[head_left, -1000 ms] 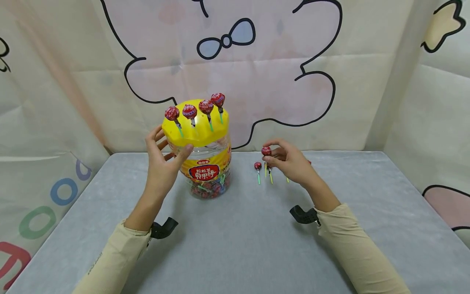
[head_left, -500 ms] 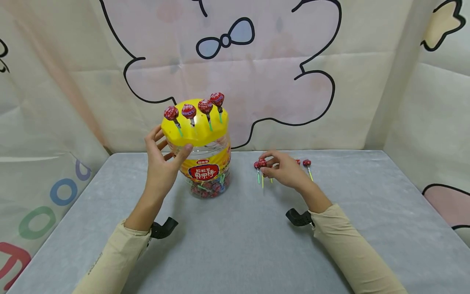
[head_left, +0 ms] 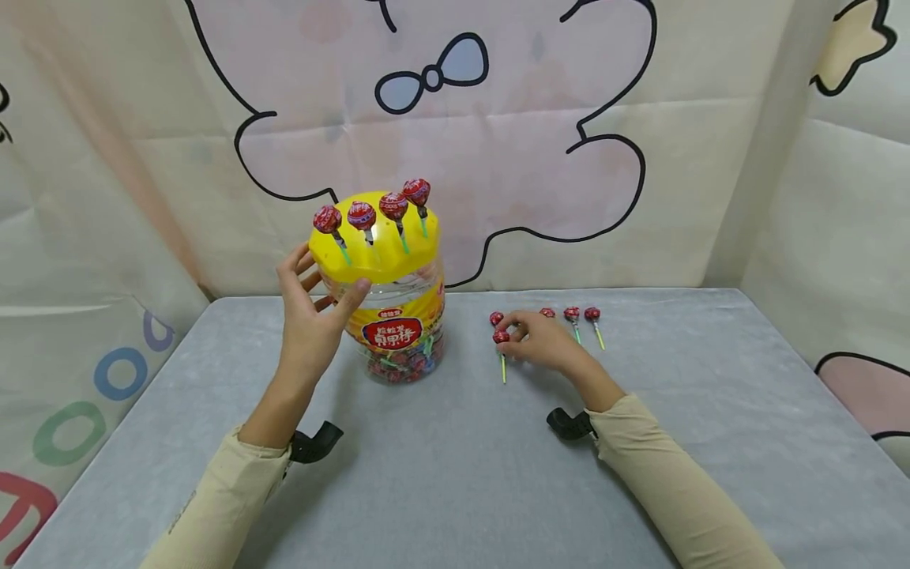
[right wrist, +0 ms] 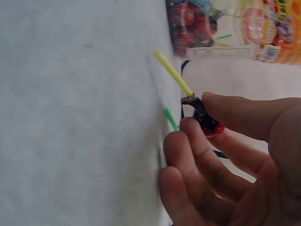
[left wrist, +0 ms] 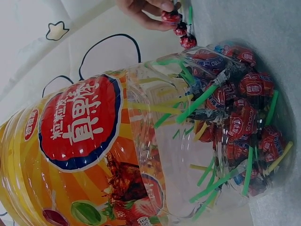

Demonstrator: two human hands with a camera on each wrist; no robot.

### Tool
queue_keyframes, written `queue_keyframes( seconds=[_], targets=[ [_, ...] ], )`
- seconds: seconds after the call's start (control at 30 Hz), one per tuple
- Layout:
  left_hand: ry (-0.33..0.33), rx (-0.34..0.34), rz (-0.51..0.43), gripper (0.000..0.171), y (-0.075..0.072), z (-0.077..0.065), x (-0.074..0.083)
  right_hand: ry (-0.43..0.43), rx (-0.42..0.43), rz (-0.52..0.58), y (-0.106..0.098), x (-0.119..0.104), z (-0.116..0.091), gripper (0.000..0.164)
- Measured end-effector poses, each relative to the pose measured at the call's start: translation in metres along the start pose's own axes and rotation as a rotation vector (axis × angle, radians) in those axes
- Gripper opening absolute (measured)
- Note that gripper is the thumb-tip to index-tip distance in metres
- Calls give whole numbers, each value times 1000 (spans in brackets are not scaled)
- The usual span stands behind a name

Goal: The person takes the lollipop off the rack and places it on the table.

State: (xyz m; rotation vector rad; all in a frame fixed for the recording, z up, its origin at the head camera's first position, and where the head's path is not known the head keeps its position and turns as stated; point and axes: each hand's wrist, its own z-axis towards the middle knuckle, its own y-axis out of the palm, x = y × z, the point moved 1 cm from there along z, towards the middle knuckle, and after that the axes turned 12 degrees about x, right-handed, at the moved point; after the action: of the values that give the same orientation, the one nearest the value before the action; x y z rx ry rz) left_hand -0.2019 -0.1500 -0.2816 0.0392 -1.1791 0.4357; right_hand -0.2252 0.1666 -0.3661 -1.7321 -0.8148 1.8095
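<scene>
Lollipop drawn closer, pinched in right grip.

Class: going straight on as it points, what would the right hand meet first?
Probably the loose lollipop just past the held lollipop; should the hand clear that, perhaps the jar. Depth is unclear.

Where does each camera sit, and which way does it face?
Head: worn on the head, facing forward and down at the yellow-lidded clear plastic jar; left hand and right hand show.
Left wrist: on that wrist, facing the jar's side; the right hand shows beyond.
Right wrist: on that wrist, facing the right hand, which pinches a red, yellow-sticked lollipop.
Wrist views share the jar and right hand.
</scene>
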Motion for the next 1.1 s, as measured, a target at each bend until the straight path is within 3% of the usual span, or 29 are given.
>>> queue_keyframes(
  seconds=[0.4, 1.1],
  targets=[
    [2, 17, -6, 86, 0, 0, -1, -2, -21, -147, 2, -4, -1, 26],
    [-9, 9, -5, 84, 1, 0, -2, -2, -27, -198, -1, -5, -4, 26]
  ],
)
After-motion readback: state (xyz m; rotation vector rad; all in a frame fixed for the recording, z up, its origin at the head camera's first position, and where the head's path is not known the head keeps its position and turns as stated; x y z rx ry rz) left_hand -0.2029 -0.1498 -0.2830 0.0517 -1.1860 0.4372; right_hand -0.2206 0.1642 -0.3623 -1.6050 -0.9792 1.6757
